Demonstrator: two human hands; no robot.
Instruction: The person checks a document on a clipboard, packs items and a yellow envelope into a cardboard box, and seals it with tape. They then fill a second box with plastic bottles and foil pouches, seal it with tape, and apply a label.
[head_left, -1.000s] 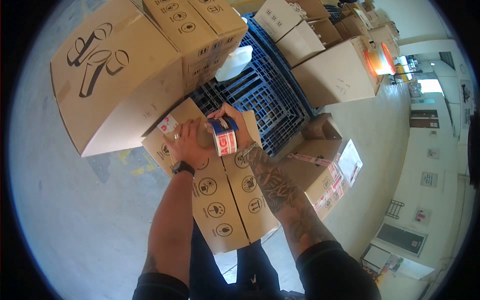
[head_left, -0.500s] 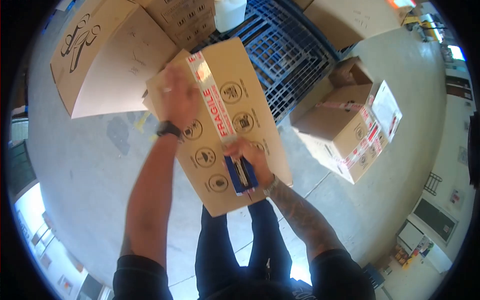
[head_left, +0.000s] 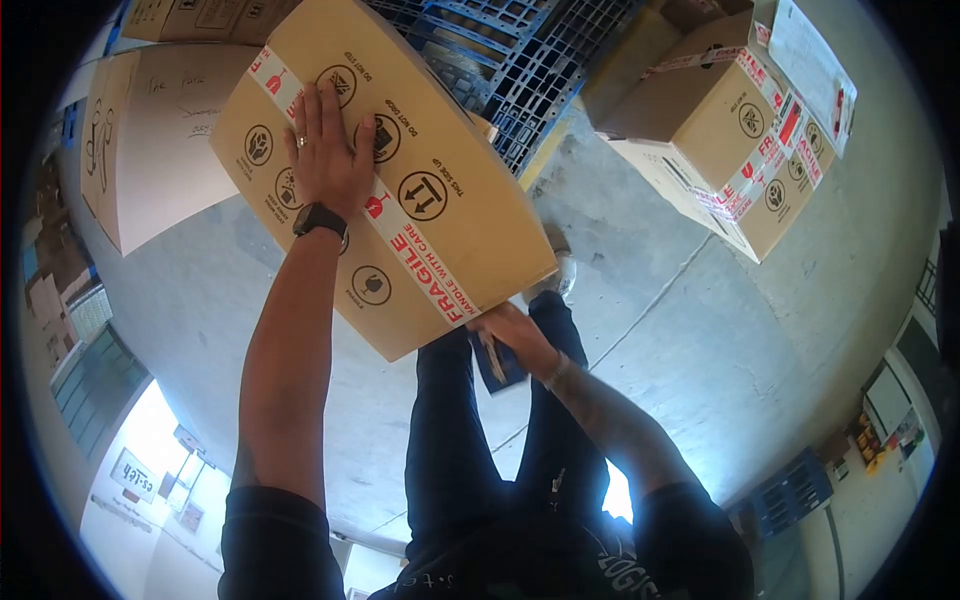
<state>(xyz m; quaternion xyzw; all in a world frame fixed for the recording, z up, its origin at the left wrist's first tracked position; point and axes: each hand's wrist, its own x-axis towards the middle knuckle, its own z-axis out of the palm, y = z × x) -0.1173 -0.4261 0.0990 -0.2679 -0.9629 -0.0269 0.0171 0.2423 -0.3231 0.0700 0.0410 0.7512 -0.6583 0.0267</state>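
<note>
A cardboard box (head_left: 480,230) printed with handling symbols lies tilted in front of me, and FRAGILE tape (head_left: 430,265) runs the length of its top face to the near edge. My left hand (head_left: 332,160) rests on that face with its fingers spread, over part of the tape. At the box's near edge my right hand (head_left: 512,335) is wrapped round a blue tape dispenser (head_left: 497,365), which hangs just beyond the edge. The dispenser is partly hidden by the hand.
An open cardboard box (head_left: 715,130) with FRAGILE tape stands at the right, a clipboard (head_left: 815,75) leaning on it. Behind is a blue plastic pallet (head_left: 540,60). A large carton (head_left: 165,140) stands at the left. Concrete floor (head_left: 640,330) shows between them.
The tape now reaches the box's near edge; my right hand has carried the dispenser past it. My left hand lies flat farther along the box. The view has shifted.
</note>
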